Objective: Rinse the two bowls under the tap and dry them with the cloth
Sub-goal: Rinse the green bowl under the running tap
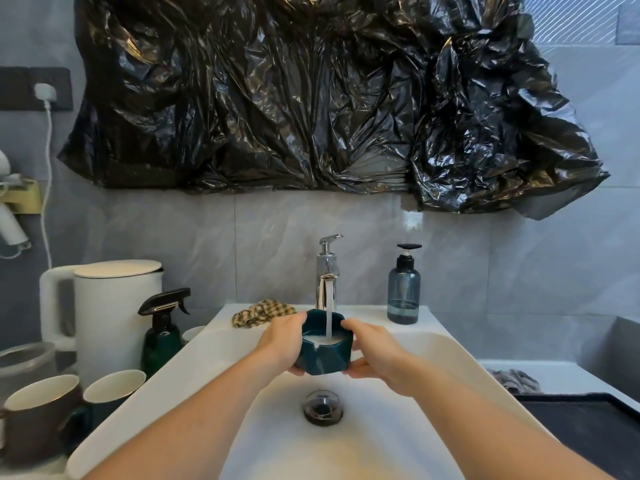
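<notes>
A dark teal faceted bowl [323,356] is held over the white sink [363,445], right under the running chrome tap [325,271]. Water streams into it and foams white inside, spilling at a notch in the rim. My left hand [282,342] grips the bowl's left side and my right hand [375,355] grips its right side, fingers curled underneath. A checked cloth [263,311] lies crumpled on the sink ledge, left of the tap. A second bowl is not clearly in view.
A blue soap pump bottle [403,294] stands right of the tap. Left of the sink are a green spray bottle [162,334], a white kettle [110,313] and two mugs [41,417]. The drain [322,407] sits below the bowl. A dark mat [585,431] lies at right.
</notes>
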Tool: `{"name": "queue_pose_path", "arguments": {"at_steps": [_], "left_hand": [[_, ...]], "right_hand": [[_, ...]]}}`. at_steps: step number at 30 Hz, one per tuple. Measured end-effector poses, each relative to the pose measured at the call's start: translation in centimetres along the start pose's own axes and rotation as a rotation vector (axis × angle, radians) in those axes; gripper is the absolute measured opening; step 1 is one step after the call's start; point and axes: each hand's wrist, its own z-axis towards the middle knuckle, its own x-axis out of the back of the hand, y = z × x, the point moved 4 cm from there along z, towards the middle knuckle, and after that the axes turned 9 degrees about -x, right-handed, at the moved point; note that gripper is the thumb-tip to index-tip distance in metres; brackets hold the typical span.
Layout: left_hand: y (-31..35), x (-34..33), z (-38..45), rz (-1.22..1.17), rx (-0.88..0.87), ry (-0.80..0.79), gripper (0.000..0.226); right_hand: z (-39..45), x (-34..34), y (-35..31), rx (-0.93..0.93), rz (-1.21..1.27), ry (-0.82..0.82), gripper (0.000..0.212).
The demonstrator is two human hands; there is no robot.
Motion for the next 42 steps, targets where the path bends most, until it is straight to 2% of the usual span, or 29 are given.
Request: {"name": "queue_pose_path", "arguments": {"at_steps": [6,12,14,18,25,29,33,36,42], "left_hand": [[-0.4,0.5,0.6,-0.012,0.083,0.119,0.036],[-0.9,0.6,1.3,0.074,0.095,0.197,0.046],[-1.2,0.6,1.7,0.089,0.109,0.18,0.045],[-1.6,0.6,0.9,0.095,0.255,0.103,0.047],[-1.7,0.1,0.4,0.085,0.248,0.041,0.048],[-1.8,0.2,0.4,0.087,0.252,0.064,0.051],[-2.0,0.4,0.8,0.004,0.294,0.119,0.046],[-2.3,0.6,0.9,-0.059,0.347,0.154,0.046],[-2.8,0.3,0.7,-0.16,0.405,0.11,0.049]], "right_hand": [[0.1,-0.4,0.3,0.004,-0.153,-0.047,0.057],[-0.1,-1.1,-0.1,0.094,-0.119,-0.1,0.05],[0.1,-1.1,-0.1,0.121,-0.111,-0.107,0.05],[0.3,-0.9,0.1,0.134,-0.138,-0.103,0.05],[0.3,-0.7,0.2,0.127,-0.208,-0.023,0.052],[0.5,-0.6,0.3,0.137,-0.189,0.008,0.053],[0.5,-1.0,0.1,0.174,-0.152,-0.036,0.051],[0.2,-1.2,-0.1,0.204,-0.149,-0.071,0.058],[0.3,-1.4,-0.1,0.208,-0.151,-0.06,0.06]]}}
